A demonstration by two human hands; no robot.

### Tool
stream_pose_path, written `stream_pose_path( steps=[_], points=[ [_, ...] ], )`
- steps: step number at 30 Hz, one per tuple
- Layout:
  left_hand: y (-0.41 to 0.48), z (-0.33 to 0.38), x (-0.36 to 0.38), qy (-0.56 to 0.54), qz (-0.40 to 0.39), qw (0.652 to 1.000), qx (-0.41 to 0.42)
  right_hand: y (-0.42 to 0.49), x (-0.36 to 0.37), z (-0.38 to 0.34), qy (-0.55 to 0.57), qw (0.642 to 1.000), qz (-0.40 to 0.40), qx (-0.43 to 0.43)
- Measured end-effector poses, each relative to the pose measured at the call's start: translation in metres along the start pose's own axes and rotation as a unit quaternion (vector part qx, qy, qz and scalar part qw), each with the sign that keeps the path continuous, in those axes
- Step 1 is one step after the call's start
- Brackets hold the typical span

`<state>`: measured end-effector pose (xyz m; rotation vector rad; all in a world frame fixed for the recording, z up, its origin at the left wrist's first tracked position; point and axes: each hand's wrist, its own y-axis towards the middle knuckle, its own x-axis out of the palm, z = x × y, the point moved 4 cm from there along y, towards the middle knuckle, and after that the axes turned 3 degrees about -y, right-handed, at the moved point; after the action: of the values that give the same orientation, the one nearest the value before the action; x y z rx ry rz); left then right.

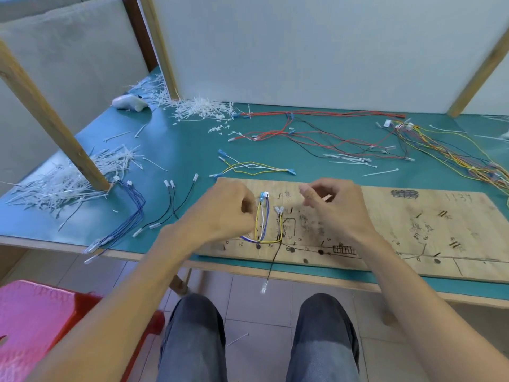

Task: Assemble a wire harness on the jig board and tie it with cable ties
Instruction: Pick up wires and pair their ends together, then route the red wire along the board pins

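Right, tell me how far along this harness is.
Early. Done: yellow, white and blue wires loop on the jig board, a black wire hanging off its edge. In hand: the left hand is at that loop, the right hand curled above the board. Left: red and black wires and cable ties lie loose behind the board.

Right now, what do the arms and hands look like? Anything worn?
Both bare: left hand and right hand show no gloves, rings or watch. The left forearm and right forearm run uncovered to the frame edge; no sleeves in view.

Left hand at wire loop on jig board; right hand beside.
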<state>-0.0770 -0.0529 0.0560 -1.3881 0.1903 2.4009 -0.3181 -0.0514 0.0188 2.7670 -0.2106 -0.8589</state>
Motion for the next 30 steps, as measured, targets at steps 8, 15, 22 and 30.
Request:
stream_pose_path(
  steps=[8,15,22,30],
  points=[
    [0.134,-0.007,-0.032,-0.031,0.128,0.991,-0.02,0.068,0.021,0.029,-0.008,0.996,-0.05,0.072],
    [0.249,-0.034,-0.028,-0.021,0.141,0.989,-0.03,0.088,0.021,0.054,0.029,0.997,0.025,0.062],
    [0.347,-0.056,-0.021,0.008,0.159,0.986,-0.054,0.094,0.022,0.065,0.009,0.998,0.034,0.059],
    [0.401,-0.059,-0.006,0.12,0.183,0.975,-0.041,0.094,0.021,0.064,-0.012,0.998,0.026,0.047]
  ],
)
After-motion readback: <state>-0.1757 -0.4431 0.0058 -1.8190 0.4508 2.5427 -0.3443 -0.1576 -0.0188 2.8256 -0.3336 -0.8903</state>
